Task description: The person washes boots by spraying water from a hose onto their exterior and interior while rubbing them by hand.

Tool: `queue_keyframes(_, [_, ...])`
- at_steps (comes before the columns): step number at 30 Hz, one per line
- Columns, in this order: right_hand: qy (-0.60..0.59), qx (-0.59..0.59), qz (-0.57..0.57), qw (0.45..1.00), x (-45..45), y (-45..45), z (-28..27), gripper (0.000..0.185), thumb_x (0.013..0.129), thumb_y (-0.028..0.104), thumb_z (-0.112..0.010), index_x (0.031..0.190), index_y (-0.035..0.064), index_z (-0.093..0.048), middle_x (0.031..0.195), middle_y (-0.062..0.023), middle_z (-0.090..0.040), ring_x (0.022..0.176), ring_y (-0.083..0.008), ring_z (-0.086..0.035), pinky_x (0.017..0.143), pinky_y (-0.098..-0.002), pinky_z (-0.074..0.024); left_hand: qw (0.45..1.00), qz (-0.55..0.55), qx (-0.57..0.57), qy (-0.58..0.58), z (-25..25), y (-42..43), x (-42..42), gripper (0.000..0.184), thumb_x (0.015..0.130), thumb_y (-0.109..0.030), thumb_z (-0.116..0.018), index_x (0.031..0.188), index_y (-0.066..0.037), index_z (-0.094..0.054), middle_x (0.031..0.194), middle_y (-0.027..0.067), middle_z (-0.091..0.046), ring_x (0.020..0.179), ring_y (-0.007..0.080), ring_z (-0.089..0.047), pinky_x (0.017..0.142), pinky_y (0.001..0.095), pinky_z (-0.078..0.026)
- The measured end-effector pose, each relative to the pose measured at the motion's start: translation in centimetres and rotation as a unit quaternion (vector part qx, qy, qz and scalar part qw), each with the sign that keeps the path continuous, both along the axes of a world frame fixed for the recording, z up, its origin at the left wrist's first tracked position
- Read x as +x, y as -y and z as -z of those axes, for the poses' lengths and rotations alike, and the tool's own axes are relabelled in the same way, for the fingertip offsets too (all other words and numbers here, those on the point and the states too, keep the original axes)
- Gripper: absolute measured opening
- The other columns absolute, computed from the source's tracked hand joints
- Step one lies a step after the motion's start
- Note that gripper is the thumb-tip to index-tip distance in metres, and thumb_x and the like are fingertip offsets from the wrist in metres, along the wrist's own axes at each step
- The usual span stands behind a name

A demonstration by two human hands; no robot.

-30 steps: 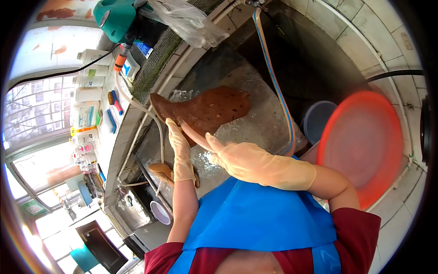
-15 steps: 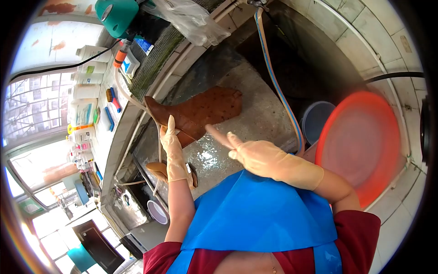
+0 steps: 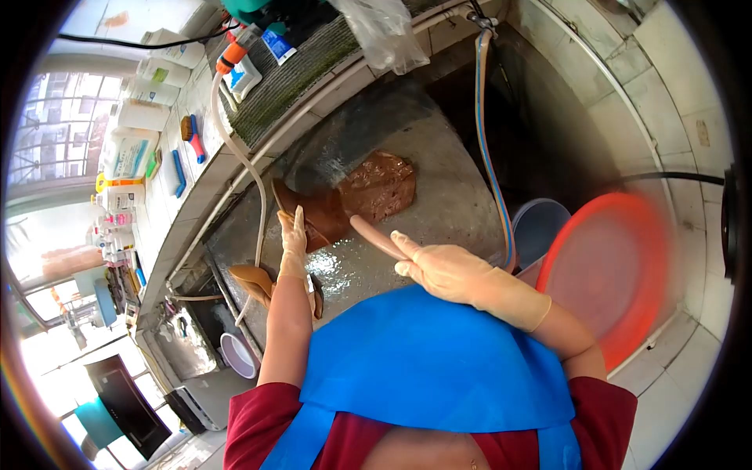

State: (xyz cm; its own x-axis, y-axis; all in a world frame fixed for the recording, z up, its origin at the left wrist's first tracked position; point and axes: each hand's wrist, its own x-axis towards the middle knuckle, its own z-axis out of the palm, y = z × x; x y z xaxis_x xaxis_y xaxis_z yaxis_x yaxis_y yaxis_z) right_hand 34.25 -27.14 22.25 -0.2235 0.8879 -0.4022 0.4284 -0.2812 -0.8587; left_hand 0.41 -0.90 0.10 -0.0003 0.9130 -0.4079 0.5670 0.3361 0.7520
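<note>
A brown boot (image 3: 376,188) lies on its side on the wet slab (image 3: 439,180), its shaft wet and glossy. My left hand (image 3: 293,239), in a cream rubber glove, is closed on the boot near its sole. Gloved too, my right hand (image 3: 446,270) grips a pinkish hose (image 3: 377,236) whose open end points at the boot's shaft. Beside my left forearm lies a second tan boot (image 3: 252,283), partly hidden by that arm.
A red basin (image 3: 607,270) leans at the right beside a grey bucket (image 3: 539,227). A striped hose (image 3: 487,141) hangs from the tap. Bottles (image 3: 141,116) and brushes (image 3: 190,139) line the left ledge. A small pale basin (image 3: 239,355) sits lower left.
The view has shifted. The hose end has drawn back from near my left hand and now faces the shaft. My left hand stays at the boot, which has turned slightly.
</note>
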Motion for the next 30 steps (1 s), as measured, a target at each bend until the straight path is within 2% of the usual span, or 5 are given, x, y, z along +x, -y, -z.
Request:
queue_keyframes(3, [-0.018, -0.037, -0.034, 0.999, -1.4, -1.6, 0.0, 0.063, 0.109, 0.033, -0.044, 0.159, 0.0005, -0.024, 0.105, -0.0311, -0.067, 0.093, -0.0446, -0.067, 0.086, -0.0498, -0.0513, 0.995, -0.01, 0.009, 0.102, 2.2, 2.1, -2.2, 0.09, 0.097, -0.04, -0.069, 0.161, -0.003, -0.018, 0.142, 0.0181, -0.053, 0.127, 0.0365, -0.051, 0.106, 0.0609, -0.037])
queue_keyframes(5, [-0.004, -0.084, -0.066, 0.994, -1.7, -2.7, -1.3, 0.063, 0.109, 0.032, -0.043, 0.158, -0.0015, -0.025, 0.107, -0.0316, -0.067, 0.094, -0.0442, -0.067, 0.087, -0.0496, -0.051, 0.858, 0.116, 0.329, -0.378, 1.0, 3.7, -0.7, 0.095, 0.09, -0.04, -0.075, 0.159, -0.001, -0.024, 0.146, 0.0211, -0.045, 0.129, 0.0403, -0.045, 0.106, 0.0646, -0.031])
queue_keyframes(9, [0.063, -0.033, -0.052, 0.996, -2.4, -1.1, 4.0, 0.063, 0.11, 0.027, -0.043, 0.16, -0.0008, -0.016, 0.077, -0.0231, -0.061, 0.068, -0.0376, -0.062, 0.071, -0.0487, -0.0468, 0.821, 0.368, 0.31, -0.306, -3.2, 6.0, 6.8, 0.102, 0.082, -0.056, -0.077, 0.155, -0.001, -0.031, 0.166, 0.0271, -0.018, 0.156, 0.0422, -0.008, 0.126, 0.0575, -0.007])
queue_keyframes(25, [0.142, -0.204, 0.049, 0.968, -0.8, -5.8, 5.4, 0.063, 0.108, 0.037, -0.047, 0.159, 0.0055, -0.029, 0.096, -0.0313, -0.067, 0.091, -0.0462, -0.066, 0.084, -0.0508, -0.0493, 0.86, 0.403, 0.156, -0.272, 0.9, 5.3, 14.3, 0.088, 0.086, -0.048, -0.071, 0.158, -0.015, -0.032, 0.166, 0.0253, -0.02, 0.15, 0.0539, -0.016, 0.122, 0.0631, -0.009])
queue_keyframes(30, [0.15, -0.204, 0.106, 0.962, 0.6, -5.3, 6.0, 0.063, 0.107, 0.037, -0.048, 0.159, 0.0061, -0.03, 0.099, -0.0328, -0.067, 0.094, -0.0464, -0.067, 0.085, -0.0502, -0.0489, 0.875, 0.401, 0.23, -0.143, 4.3, 5.5, 17.1, 0.097, 0.087, -0.056, -0.069, 0.155, 0.002, -0.032, 0.166, 0.031, -0.011, 0.154, 0.0497, -0.006, 0.124, 0.0617, -0.002])
